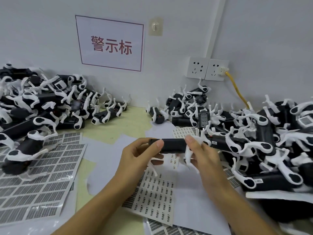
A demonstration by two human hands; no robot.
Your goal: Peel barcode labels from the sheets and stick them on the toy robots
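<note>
The only camera sits on my head and looks forward and down, close over the desk (pixel 135 122), facing the wall (pixel 254 31) behind it.

Black-and-white toy robots (pixel 172 146), yellow cable (pixel 237 89)

Pale wall (pixel 254 31) with red-lettered sign (pixel 111 44), twin sockets (pixel 207 68), yellow cable (pixel 237 89).

The wall sign (pixel 111 44) reads "警示标" in red
</note>
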